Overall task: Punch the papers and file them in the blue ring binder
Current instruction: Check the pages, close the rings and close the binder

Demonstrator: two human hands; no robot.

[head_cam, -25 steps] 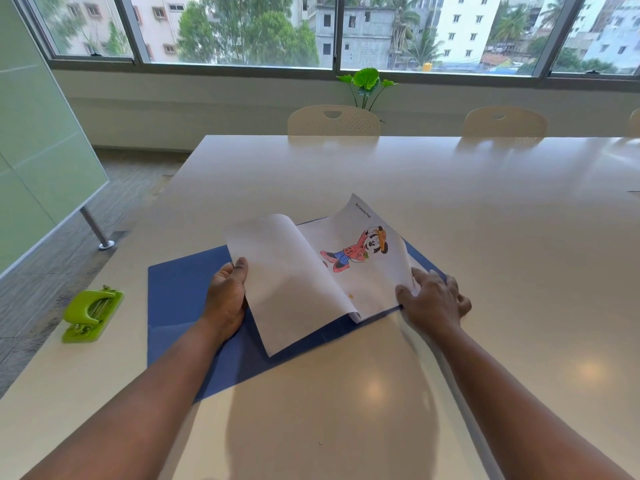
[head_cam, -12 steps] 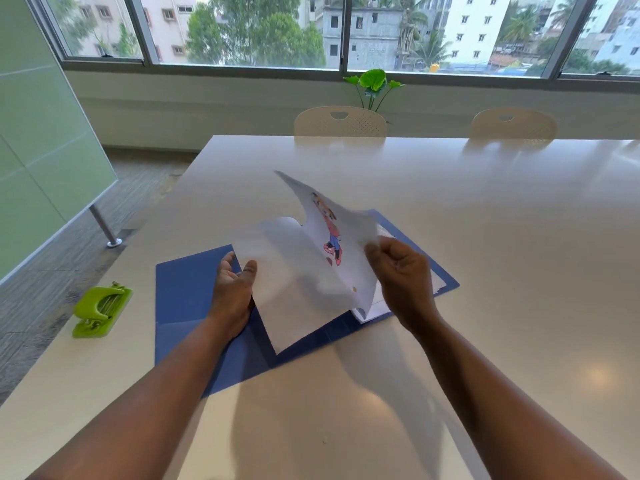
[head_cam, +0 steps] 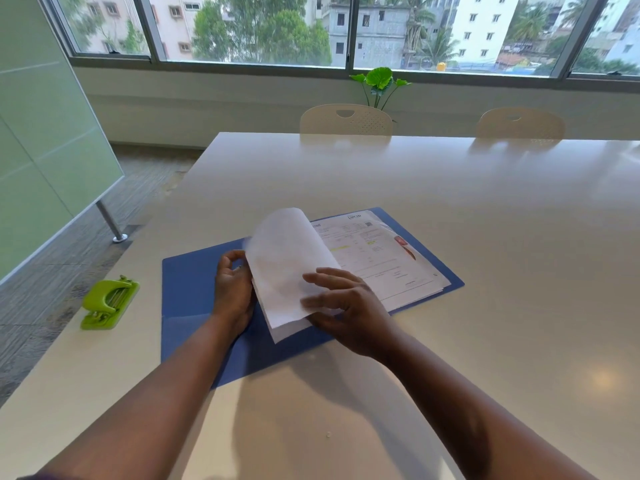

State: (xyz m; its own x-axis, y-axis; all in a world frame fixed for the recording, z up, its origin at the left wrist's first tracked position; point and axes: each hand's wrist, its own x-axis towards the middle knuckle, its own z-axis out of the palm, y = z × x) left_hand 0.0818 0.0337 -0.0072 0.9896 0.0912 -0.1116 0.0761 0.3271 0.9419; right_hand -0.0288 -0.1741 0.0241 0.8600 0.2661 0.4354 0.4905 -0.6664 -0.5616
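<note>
On the glossy white table [head_cam: 485, 237] lies the open blue ring binder [head_cam: 194, 289] holding printed papers [head_cam: 374, 258]; the left hand [head_cam: 232, 289] pinches a curled white sheet [head_cam: 284, 265], and the right hand [head_cam: 346, 306], fingers spread, presses it. A lime-green hole punch [head_cam: 109, 302] sits well left.

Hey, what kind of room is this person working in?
Probably an office meeting room: a long white table with matching chairs tucked along its far side, a frosted glass partition on the left, and a wide window looking out on city buildings from an upper floor.
</note>
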